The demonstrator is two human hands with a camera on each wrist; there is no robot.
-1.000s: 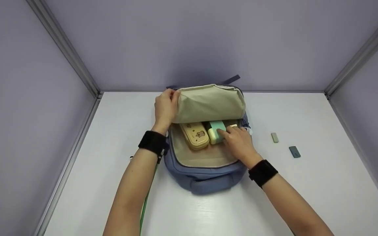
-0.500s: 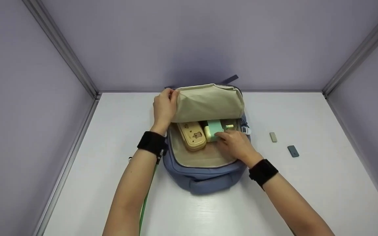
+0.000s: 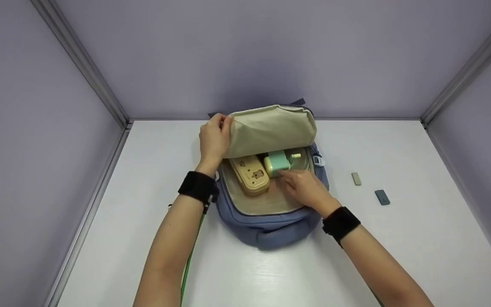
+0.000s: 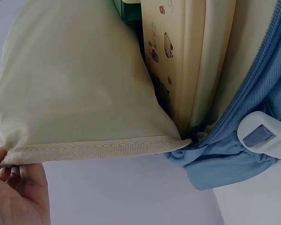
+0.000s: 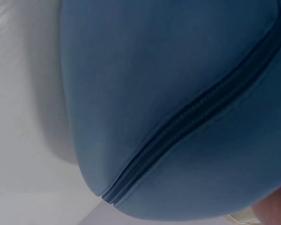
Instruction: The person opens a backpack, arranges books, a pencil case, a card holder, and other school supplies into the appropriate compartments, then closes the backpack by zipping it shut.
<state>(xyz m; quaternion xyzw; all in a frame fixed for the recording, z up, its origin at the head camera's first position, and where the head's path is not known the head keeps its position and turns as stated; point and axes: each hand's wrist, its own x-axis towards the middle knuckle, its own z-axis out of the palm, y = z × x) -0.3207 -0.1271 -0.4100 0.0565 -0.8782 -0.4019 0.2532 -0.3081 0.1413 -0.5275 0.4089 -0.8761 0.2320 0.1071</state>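
Note:
A blue backpack (image 3: 245, 228) lies unzipped on the table, its beige-lined flap (image 3: 271, 130) folded back. My left hand (image 3: 215, 138) pinches the flap's edge, which the left wrist view shows between thumb and fingers (image 4: 33, 180). Inside lies a yellow pencil case (image 3: 252, 175) printed with small animal pictures. To its right sits a mint-green and cream pencil sharpener (image 3: 278, 163) with a crank handle (image 3: 296, 156). My right hand (image 3: 307, 187) reaches into the bag, its index fingertip at the sharpener's near edge. Only a blurred bit of that hand (image 5: 274, 206) shows in the right wrist view.
On the white table (image 3: 399, 247), right of the bag, lie a small pale green block (image 3: 356, 178) and a dark teal one (image 3: 382, 197). Grey panels stand around the table. A green cord (image 3: 189, 260) runs beside the left forearm. A white buckle (image 4: 264, 136) hangs at the bag's side.
The sharpener has turned and slid deeper into the bag, away from me, and its crank has come into view. The backpack has shifted and turned slightly. My left hand keeps its grip.

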